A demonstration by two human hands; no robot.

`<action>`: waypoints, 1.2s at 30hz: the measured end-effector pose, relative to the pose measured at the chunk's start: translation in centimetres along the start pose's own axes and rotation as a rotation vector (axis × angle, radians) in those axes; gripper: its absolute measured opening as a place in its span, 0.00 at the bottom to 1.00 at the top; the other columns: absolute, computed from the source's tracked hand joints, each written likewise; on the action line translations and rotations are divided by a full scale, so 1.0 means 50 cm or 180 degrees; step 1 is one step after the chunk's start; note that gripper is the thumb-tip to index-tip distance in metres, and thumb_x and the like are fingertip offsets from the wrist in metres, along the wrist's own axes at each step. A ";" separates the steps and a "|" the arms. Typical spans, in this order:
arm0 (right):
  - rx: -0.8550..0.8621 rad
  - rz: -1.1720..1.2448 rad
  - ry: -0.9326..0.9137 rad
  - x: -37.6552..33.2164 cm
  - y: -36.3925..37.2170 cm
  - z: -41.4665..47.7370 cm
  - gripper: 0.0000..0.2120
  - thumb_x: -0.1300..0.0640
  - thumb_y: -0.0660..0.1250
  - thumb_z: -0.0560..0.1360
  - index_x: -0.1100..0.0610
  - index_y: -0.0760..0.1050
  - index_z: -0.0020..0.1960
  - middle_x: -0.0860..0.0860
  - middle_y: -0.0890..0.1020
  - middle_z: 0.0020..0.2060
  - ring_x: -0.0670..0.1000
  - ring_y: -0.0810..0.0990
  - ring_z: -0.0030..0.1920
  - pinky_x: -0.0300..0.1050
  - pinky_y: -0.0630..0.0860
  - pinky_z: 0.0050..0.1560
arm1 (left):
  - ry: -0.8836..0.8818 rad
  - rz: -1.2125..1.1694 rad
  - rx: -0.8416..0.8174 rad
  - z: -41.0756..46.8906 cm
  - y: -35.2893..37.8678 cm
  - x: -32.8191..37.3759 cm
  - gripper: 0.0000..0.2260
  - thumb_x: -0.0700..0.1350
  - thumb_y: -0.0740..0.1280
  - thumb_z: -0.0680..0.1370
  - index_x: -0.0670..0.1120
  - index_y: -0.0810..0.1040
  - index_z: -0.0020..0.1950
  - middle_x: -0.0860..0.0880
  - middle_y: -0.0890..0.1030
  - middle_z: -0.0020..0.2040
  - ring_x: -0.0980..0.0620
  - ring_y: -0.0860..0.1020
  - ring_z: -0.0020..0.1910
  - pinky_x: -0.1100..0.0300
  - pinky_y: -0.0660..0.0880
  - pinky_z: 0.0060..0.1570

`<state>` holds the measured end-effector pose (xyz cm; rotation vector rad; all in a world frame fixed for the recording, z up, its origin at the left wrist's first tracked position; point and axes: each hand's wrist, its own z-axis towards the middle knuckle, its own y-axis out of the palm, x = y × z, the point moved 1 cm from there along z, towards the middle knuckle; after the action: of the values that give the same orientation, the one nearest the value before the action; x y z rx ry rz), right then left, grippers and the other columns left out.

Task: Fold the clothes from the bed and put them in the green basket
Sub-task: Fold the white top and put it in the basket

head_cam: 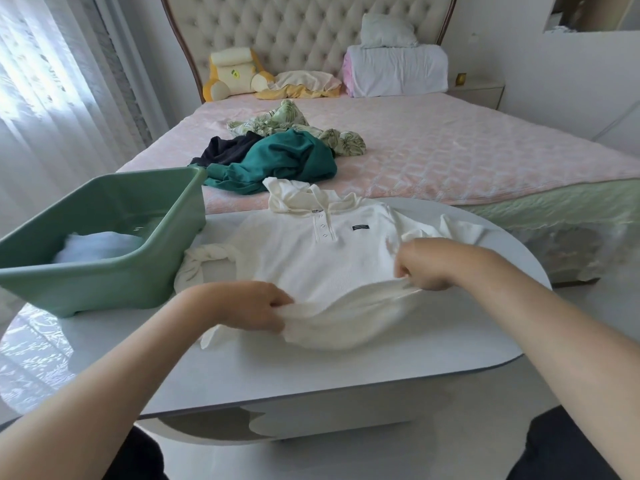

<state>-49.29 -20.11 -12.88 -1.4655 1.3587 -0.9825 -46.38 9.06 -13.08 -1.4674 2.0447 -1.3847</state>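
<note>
- While the green basket [114, 271] sits just left of the white polo shirt [311, 247] on the table [346, 372], its wall crowds the bunched sleeve [204, 263], likely blocking a fold.
- Both the left hand [249, 308] and the right hand [427, 266] pinch the shirt's lifted hem; uneven pulling would skew it.
- Beyond the shirt, a teal garment [284, 164] waits on the bed [467, 150].

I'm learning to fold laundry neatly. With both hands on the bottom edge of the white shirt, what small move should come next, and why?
Probably lift that edge and carry it up toward the collar. The left hand and right hand each pinch the bottom edge of the white shirt, which lies front-up, spread on the table.
</note>
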 end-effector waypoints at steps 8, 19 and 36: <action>-0.0996 0.0919 0.0430 0.011 0.011 -0.023 0.08 0.52 0.68 0.68 0.54 0.78 0.32 0.51 0.77 0.32 0.52 0.71 0.34 0.45 0.67 0.38 | 0.0086 0.0048 -0.0639 0.013 0.016 0.022 0.16 0.57 0.73 0.72 0.61 0.78 0.60 0.61 0.82 0.52 0.58 0.81 0.51 0.56 0.78 0.58; -0.1072 0.1004 0.0179 -0.066 0.029 -0.002 0.15 0.51 0.61 0.75 0.58 0.74 0.33 0.52 0.80 0.27 0.53 0.76 0.27 0.43 0.71 0.35 | 0.0169 -0.0160 -0.1420 -0.034 0.047 0.007 0.04 0.46 0.71 0.77 0.52 0.84 0.51 0.56 0.84 0.46 0.54 0.85 0.45 0.60 0.80 0.45; -0.0277 0.1383 -0.0715 -0.257 0.023 0.083 0.05 0.55 0.65 0.76 0.51 0.80 0.46 0.46 0.83 0.41 0.49 0.83 0.40 0.41 0.79 0.38 | -0.0866 -0.0459 0.0573 -0.031 0.031 -0.145 0.03 0.49 0.68 0.77 0.53 0.76 0.49 0.46 0.84 0.46 0.49 0.81 0.33 0.56 0.81 0.36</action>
<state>-46.79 -6.94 -15.02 -1.2261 1.4816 -0.4724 -45.06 16.07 -15.67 -1.6472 1.6353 -1.2995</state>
